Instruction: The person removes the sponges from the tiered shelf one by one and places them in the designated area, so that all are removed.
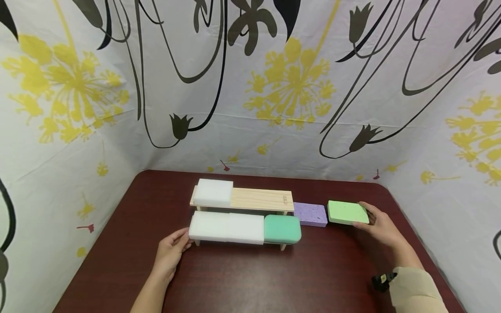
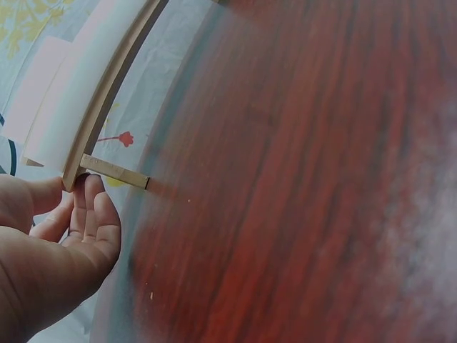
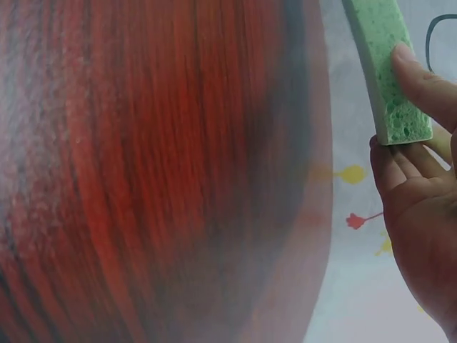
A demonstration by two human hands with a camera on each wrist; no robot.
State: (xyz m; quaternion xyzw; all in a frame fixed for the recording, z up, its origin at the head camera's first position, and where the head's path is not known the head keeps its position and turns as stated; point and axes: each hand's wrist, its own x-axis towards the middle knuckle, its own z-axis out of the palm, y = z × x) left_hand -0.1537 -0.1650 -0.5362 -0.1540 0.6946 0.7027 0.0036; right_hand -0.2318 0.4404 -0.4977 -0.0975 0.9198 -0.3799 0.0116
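Note:
My left hand (image 1: 170,252) pinches the left end of the front wooden stand (image 2: 107,93), thumb at the board's end and fingers curled under it beside a leg. Two white foam blocks (image 1: 227,227) and a teal sponge (image 1: 282,229) lie in a row on that stand. At the right, my right hand (image 1: 385,228) grips a light green sponge (image 1: 347,212) by its right end. The right wrist view shows the thumb on one face of this porous sponge and fingertips at its end. A purple sponge (image 1: 310,214) lies just left of it, a narrow gap between them.
Behind the front stand is a second wooden stand (image 1: 260,199) with a white foam block (image 1: 214,192) on its left end. Both stand on a dark red wood-grain table (image 1: 250,278). Patterned cloth (image 1: 235,100) surrounds the back and sides.

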